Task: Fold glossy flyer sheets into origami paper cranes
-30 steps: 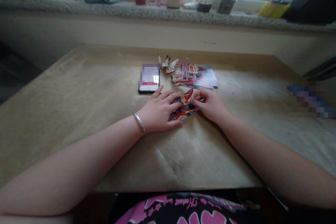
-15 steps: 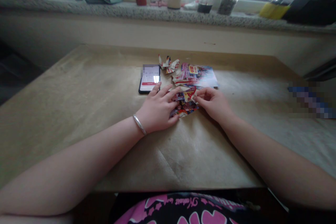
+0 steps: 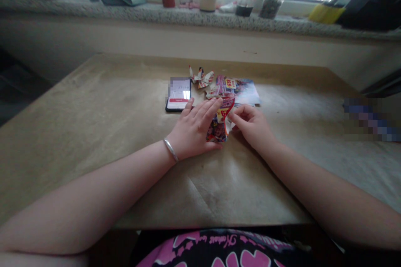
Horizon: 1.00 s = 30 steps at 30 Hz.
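Observation:
My left hand [image 3: 194, 127] lies flat with its fingers stretched out over the left part of a folded piece of colourful printed paper [image 3: 219, 127] on the tan table [image 3: 109, 108]. My right hand [image 3: 252, 124] pinches the paper's right edge between thumb and fingers and lifts a flap upward. A silver bangle [image 3: 171, 150] circles my left wrist. Just beyond the hands lie a stack of colourful leaflets [image 3: 241, 89] and several small folded paper figures [image 3: 202, 77].
A phone [image 3: 178, 94] with its screen lit lies left of the leaflets, close to my left fingertips. Bottles, jars and a teal pouch stand on the stone windowsill [image 3: 188, 14] behind the table. A blurred object [image 3: 369, 119] sits at the far right.
My left hand has slid forward and straightened over the paper. My right hand has raised and folded the paper's right side up, so the piece now looks narrower and stands more upright.

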### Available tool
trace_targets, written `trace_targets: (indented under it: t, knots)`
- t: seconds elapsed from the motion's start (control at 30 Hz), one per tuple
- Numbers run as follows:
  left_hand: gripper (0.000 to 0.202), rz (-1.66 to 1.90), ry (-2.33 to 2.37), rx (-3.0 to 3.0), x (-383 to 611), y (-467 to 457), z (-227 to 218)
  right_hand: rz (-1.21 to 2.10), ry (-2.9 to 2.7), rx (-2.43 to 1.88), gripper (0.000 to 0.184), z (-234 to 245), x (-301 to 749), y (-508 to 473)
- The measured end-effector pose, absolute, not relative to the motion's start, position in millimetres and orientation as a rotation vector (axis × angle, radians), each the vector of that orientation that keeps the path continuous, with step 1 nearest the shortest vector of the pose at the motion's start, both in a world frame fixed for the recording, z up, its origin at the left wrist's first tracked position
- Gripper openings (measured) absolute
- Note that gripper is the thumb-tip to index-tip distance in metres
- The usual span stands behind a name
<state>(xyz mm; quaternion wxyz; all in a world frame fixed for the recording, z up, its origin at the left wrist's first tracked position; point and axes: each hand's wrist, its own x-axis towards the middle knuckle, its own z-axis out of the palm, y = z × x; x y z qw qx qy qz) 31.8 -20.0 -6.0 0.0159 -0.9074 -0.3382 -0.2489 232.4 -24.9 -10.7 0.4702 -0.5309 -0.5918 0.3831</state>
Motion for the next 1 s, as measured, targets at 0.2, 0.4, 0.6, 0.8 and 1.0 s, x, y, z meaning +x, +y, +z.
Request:
trace_targets:
  t: [0.2, 0.4, 0.6, 0.8, 1.0]
  knots:
    - [0.102, -0.909, -1.018, -2.789, 32.4, -15.2, -9.8, 0.984, -1.405, -1.201, 0.036, -11.5, 228.7, -25.1]
    - [0.107, -0.980, -0.952, -2.809, 30.9, -11.8, -10.3, 0.854, -1.494, -1.207, 0.022, -14.7, 230.0, -26.7]
    - [0.108, -0.969, -0.952, -2.819, 30.7, -10.7, -10.6, 0.823, -1.535, -1.171, 0.020, -11.8, 226.9, -30.5]
    - [0.104, -0.860, -0.978, -2.818, 33.0, -11.4, -14.4, 0.749, -1.564, -1.194, 0.018, -14.4, 227.2, -30.0]
    - [0.093, -0.826, -1.014, -2.740, 35.3, -13.9, -11.9, 0.605, -1.600, -1.264, 0.014, -8.9, 226.2, -32.2]
